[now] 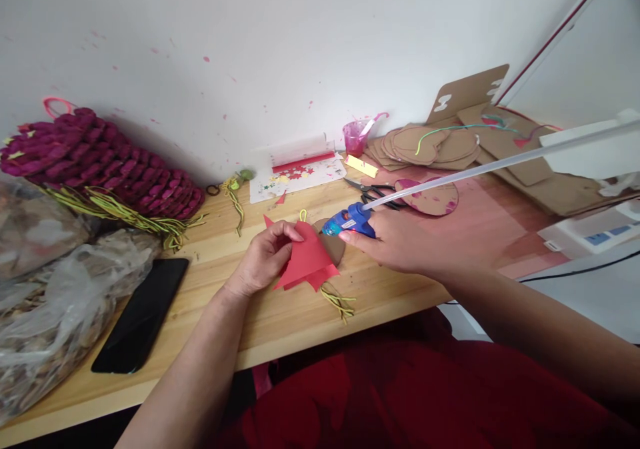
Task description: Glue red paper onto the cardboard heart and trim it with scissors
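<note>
My left hand (270, 255) pinches the edge of a folded piece of red paper (310, 255) on the wooden table. Behind the paper shows part of a round brown cardboard disc (336, 250), with a yellow-green string tassel (341, 302) below it and a small loop of the same string above. My right hand (395, 235) is wrapped round a blue hot glue gun (350, 222). Its nozzle points left, close to the paper and the cardboard; whether it touches cannot be told. A long clear glue stick (480, 169) sticks out of its back.
Black-handled scissors (385, 192) and cardboard discs (425, 147) lie behind my right hand. White paper with small stars (300, 174) and a pink-stained cup (354, 139) stand near the wall. A phone (143, 315), plastic bags (55, 329) and a magenta scaled bundle (115, 162) are left.
</note>
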Demonstrator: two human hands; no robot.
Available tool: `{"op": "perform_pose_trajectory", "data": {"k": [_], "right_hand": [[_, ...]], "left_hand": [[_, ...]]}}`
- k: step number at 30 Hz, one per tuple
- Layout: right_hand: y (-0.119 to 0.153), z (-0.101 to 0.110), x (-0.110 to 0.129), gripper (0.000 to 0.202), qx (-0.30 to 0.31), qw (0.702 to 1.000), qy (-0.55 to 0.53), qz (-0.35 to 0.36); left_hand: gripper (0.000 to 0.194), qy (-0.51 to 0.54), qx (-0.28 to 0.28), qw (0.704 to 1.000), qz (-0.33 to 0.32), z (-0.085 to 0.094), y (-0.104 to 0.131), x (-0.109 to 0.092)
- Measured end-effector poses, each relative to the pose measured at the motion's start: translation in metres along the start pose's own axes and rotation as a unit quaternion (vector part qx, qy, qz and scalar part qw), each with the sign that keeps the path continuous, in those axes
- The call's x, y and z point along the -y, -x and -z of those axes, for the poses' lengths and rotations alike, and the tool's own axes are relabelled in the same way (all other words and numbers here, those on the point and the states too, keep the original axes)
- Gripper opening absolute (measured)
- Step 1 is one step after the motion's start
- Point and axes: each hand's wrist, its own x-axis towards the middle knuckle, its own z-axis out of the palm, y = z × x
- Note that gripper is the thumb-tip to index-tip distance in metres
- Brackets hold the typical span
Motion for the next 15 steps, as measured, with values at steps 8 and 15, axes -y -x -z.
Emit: {"op": "perform_pose_trajectory", "data": {"k": [8, 15], "right_hand": [[0.011, -0.007, -0.008, 0.043, 0.005, 0.999, -0.053, 0.012], [0.023, 0.0, -0.002, 0.041, 0.014, 0.999, -0.032, -0.003]], "left_hand": [[0.008, 0.003, -0.002, 1.0, -0.001, -0.003, -0.001, -0.009], [0.011, 0.006, -0.005, 1.0, 0.011, -0.002, -0.002, -0.008]]}}
